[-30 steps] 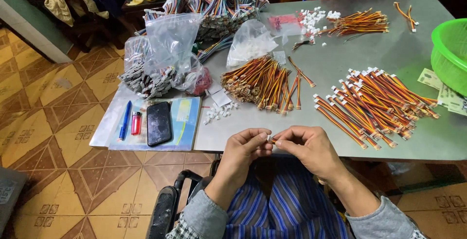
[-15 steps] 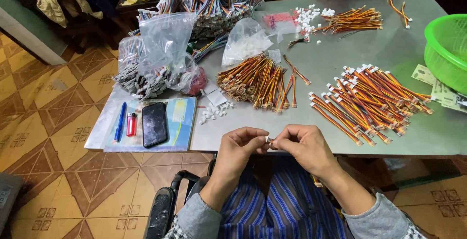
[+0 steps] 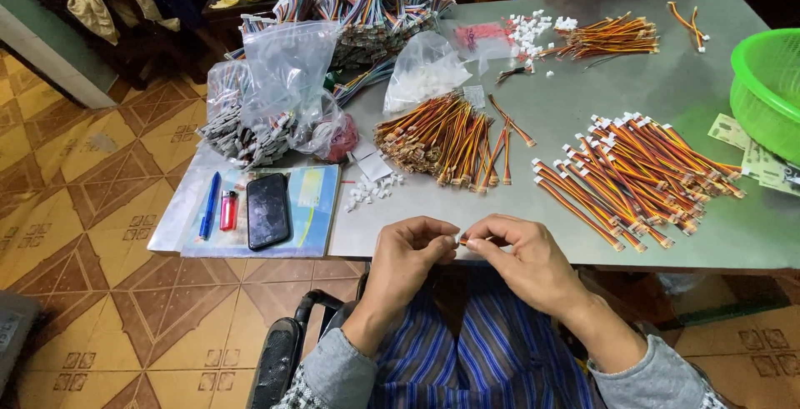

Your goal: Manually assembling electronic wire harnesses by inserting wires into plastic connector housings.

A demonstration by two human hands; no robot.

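Even, soft overhead light; faint sheen on the grey table. Sharp centre, wide-angle bending at edges, dim upper background.

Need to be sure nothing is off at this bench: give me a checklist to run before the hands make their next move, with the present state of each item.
1. Left hand and right hand meet at the fingertips at the table edge: ok.
2. Small piece pinched between them, its kind too small to tell: cannot tell.
3. Loose white connectors lie near the left hand: ok.
4. Pile of wire leads with white ends lies near the right hand: ok.
5. Phone, blue pen and red lighter lie left of the hands, apart from them: ok.
6. Green basket sits at the table's right edge, partly out of frame: cannot tell.
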